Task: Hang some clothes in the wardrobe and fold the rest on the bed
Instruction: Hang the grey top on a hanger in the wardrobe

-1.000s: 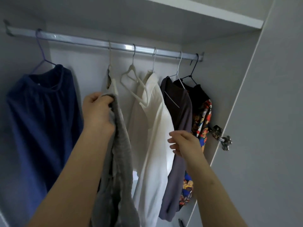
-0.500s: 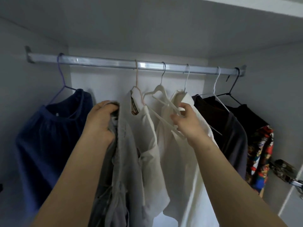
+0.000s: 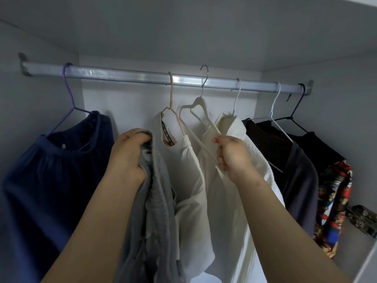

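Observation:
My left hand (image 3: 127, 158) grips the top of a grey garment (image 3: 155, 211), which hangs down from my fist in front of the wardrobe. My right hand (image 3: 231, 155) pinches the lower arm of an empty white hanger (image 3: 195, 107). That hanger's metal hook sits just above the silver rail (image 3: 126, 73), lifted off it. To its left a cream top (image 3: 183, 160) hangs on a beige hanger, and to its right a white shirt (image 3: 255, 160) hangs behind my right hand.
A navy garment (image 3: 57, 170) on a purple hanger hangs at the left. Dark garments (image 3: 293, 166) and a colourful patterned one (image 3: 334, 201) hang at the right end. A metal door hinge (image 3: 362, 220) juts out at the lower right. The wardrobe's shelf is overhead.
My right hand rose from below the clothes to the empty white hanger and took hold of it; its hook has now come up off the rail. My left hand kept holding the grey garment.

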Action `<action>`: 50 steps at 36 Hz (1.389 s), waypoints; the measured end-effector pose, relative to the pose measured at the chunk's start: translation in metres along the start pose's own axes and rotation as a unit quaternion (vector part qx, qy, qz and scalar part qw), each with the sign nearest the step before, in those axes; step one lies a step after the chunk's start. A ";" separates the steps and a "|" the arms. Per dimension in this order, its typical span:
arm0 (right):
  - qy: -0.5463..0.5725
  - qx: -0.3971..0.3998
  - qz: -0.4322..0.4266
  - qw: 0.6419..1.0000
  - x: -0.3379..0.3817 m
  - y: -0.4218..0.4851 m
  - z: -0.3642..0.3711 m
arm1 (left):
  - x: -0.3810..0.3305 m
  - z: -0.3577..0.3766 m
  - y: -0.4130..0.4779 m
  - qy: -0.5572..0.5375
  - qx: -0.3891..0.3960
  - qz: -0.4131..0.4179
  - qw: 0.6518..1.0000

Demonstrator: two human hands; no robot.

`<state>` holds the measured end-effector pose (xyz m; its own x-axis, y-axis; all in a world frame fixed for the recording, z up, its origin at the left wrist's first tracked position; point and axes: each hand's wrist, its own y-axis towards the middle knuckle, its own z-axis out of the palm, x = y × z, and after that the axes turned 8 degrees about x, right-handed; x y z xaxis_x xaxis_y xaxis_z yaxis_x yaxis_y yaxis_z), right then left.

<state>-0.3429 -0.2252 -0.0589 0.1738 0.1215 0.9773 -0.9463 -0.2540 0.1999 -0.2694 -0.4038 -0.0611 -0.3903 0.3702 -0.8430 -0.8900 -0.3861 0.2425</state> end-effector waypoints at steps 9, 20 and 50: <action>0.010 -0.016 0.002 1.000 -0.005 -0.037 -0.019 | 0.016 0.005 -0.034 0.025 -0.003 -0.028 0.999; 0.005 -0.025 0.030 0.999 -0.032 -0.177 -0.093 | 0.062 0.045 -0.152 0.081 -0.072 -0.046 0.993; 0.162 -0.038 0.123 0.978 -0.080 -0.473 -0.225 | 0.139 0.126 -0.366 0.070 0.129 -0.323 0.935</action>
<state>0.0296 0.1013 -0.2481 -0.1449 0.3663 0.9191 -0.9684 -0.2431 -0.0558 -0.0279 -0.1042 -0.2064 0.2679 0.3344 -0.9035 -0.9634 0.1040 -0.2472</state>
